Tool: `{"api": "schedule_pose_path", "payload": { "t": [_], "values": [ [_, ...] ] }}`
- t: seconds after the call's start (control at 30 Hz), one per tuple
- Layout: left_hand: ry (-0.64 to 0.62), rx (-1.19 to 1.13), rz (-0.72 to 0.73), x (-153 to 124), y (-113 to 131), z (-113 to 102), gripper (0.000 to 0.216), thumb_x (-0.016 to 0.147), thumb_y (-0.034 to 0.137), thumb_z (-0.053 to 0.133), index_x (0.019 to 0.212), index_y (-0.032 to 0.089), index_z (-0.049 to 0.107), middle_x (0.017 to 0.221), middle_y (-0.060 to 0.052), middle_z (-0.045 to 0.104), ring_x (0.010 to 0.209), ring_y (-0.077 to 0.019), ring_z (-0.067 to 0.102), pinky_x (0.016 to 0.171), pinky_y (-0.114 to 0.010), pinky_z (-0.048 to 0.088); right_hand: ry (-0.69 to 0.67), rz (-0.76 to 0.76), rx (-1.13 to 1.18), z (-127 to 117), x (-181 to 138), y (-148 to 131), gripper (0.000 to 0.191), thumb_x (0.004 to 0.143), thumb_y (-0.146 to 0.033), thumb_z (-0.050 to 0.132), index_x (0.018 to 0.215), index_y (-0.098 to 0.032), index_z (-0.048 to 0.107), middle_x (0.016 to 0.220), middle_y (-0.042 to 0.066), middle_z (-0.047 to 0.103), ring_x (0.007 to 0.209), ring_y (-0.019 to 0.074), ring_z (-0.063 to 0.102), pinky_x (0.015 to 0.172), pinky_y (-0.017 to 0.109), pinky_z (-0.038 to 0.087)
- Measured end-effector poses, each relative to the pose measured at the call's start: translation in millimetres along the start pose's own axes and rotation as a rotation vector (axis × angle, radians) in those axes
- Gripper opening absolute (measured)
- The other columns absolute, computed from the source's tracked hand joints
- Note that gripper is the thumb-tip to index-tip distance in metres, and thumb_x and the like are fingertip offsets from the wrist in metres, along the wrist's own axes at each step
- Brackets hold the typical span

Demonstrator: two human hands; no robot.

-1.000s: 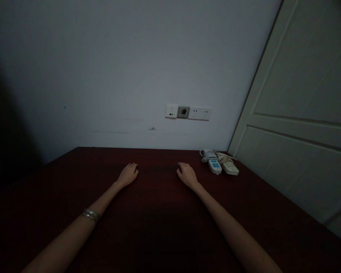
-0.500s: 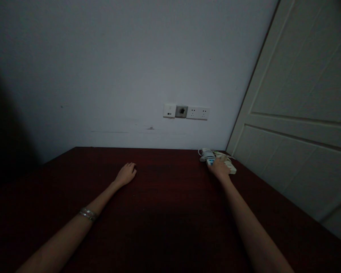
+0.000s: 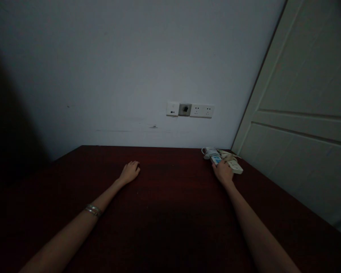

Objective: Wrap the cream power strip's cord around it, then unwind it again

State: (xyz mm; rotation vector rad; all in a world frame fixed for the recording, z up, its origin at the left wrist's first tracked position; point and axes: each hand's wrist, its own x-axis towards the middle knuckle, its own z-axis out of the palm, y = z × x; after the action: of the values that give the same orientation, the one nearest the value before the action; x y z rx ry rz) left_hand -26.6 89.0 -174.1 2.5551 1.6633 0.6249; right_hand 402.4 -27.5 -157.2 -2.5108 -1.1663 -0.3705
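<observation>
Head view: the right hand [image 3: 223, 172] lies at the far right of the dark red table [image 3: 165, 212], its arm stretched straight forward from the lower right of the frame. The hand rests palm down on the near end of a white power strip [image 3: 215, 158] with a blue label, fingers laid over it; whether they are closed around it or only resting on it cannot be told in the dim light. A second, cream power strip [image 3: 235, 166] lies just beside the first, to the right of the hand, with a bundle of cord [image 3: 226, 154] behind it near the wall [image 3: 130, 76].

The left hand [image 3: 130, 171] rests palm down on the table near its middle, well apart from the strips, fingers loosely curled and holding nothing. Its forearm runs in from the lower left, with a bracelet [image 3: 93, 209] at the wrist.

On the wall above the table sits a row of sockets [image 3: 190, 110]. A pale door [image 3: 301, 132] stands at the right.
</observation>
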Motion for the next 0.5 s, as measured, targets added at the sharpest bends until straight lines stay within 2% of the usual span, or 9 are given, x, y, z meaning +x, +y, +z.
{"api": "schedule_pose_path", "payload": {
  "t": [0.1, 0.2, 0.3, 0.37, 0.43, 0.5],
  "values": [
    [0.022, -0.087, -0.049, -2, 4, -5, 0.030, 0.081, 0.022, 0.044, 0.106, 0.014, 0.058, 0.121, -0.015, 0.058, 0.121, -0.0316, 0.044, 0.103, -0.054, 0.026, 0.034, -0.053, 0.006, -6, 0, -2, 0.048, 0.089, -0.043, 0.037, 0.114, -0.003, 0.049, 0.106, 0.024, 0.056, 0.095, 0.0315, 0.061, 0.076, 0.038, 0.047],
    [0.081, -0.211, -0.112, 0, 13, -18, 0.032, 0.077, 0.019, 0.048, 0.107, 0.013, 0.057, 0.121, -0.015, 0.057, 0.122, -0.0310, 0.044, 0.107, -0.054, 0.019, 0.062, -0.122, 0.020, -16, -2, -13, 0.047, 0.091, -0.043, 0.035, 0.115, -0.005, 0.049, 0.104, 0.022, 0.057, 0.094, 0.0298, 0.060, 0.075, 0.037, 0.046],
    [0.137, -0.387, -0.156, 8, 31, -37, 0.035, 0.080, 0.020, 0.045, 0.113, 0.012, 0.053, 0.122, -0.015, 0.055, 0.118, -0.0269, 0.047, 0.104, -0.045, 0.030, 0.092, -0.208, 0.045, -34, -5, -34, 0.051, 0.091, -0.045, 0.033, 0.122, -0.006, 0.045, 0.106, 0.021, 0.057, 0.093, 0.0289, 0.060, 0.075, 0.036, 0.045],
    [0.145, -0.526, -0.161, 14, 48, -50, 0.036, 0.083, 0.027, 0.047, 0.117, 0.015, 0.051, 0.123, -0.013, 0.055, 0.116, -0.0242, 0.050, 0.101, -0.040, 0.036, 0.118, -0.271, 0.069, -51, -10, -52, 0.054, 0.091, -0.047, 0.032, 0.128, -0.008, 0.041, 0.109, 0.020, 0.056, 0.094, 0.0286, 0.059, 0.076, 0.035, 0.045],
    [0.110, -0.666, -0.166, 17, 68, -62, 0.044, 0.086, 0.041, 0.044, 0.120, 0.014, 0.048, 0.120, -0.015, 0.057, 0.109, -0.0233, 0.056, 0.091, -0.036, 0.045, 0.172, -0.372, 0.114, -70, -18, -71, 0.056, 0.091, -0.048, 0.032, 0.131, -0.009, 0.038, 0.110, 0.019, 0.055, 0.092, 0.0284, 0.058, 0.075, 0.036, 0.045],
    [0.013, -0.820, -0.173, 17, 88, -75, 0.058, 0.086, 0.057, 0.035, 0.123, 0.013, 0.045, 0.116, -0.018, 0.058, 0.096, -0.0225, 0.062, 0.079, -0.034, 0.050, 0.234, -0.478, 0.173, -90, -31, -91, 0.057, 0.091, -0.048, 0.034, 0.133, -0.009, 0.038, 0.107, 0.019, 0.056, 0.089, 0.0279, 0.058, 0.072, 0.036, 0.045]
  ]
}}
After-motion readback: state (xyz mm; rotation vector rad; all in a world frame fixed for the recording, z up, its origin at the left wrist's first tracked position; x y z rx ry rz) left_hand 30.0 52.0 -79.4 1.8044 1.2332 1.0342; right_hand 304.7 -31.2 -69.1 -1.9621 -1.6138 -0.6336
